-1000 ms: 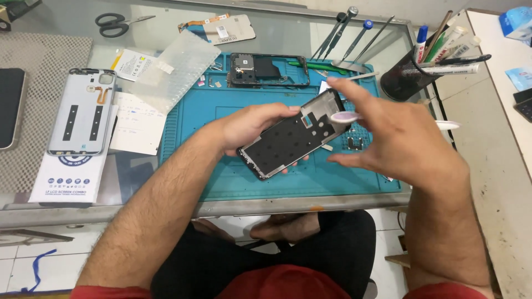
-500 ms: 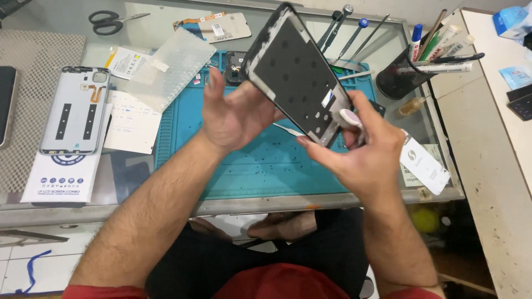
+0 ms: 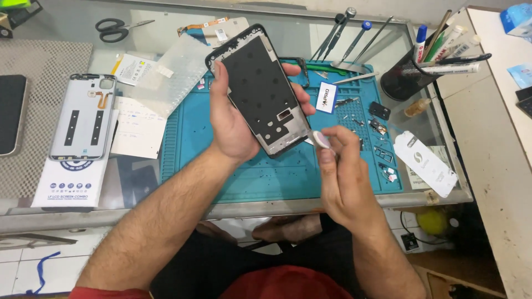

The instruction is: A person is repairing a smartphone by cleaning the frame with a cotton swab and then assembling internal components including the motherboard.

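A black phone frame (image 3: 260,91) is held in the left hand (image 3: 233,124), raised above a blue work mat (image 3: 233,171) and tilted, its inner side turned up; the thumb is laid along the frame's left edge and the fingers are wrapped round its right edge, so the grip is closed on the frame. A small pale pick (image 3: 321,138) is pinched between thumb and forefinger of the right hand (image 3: 343,177), its tip set against the lower right corner of the frame. To the left of the mat, a light grey back cover (image 3: 83,116) is laid face down on a white box (image 3: 69,182), with a dark phone (image 3: 11,113) further left on a grey mesh pad. A clear plastic sheet (image 3: 174,72) and black scissors (image 3: 113,29) are placed beyond the mat's left corner. Small loose parts are scattered in the mat's right-hand compartments. A black mesh pen cup (image 3: 407,77) filled with markers is stood at the right, with screwdrivers (image 3: 346,33) lying just behind the mat. A white oblong film (image 3: 424,163) is laid at the mat's right edge.
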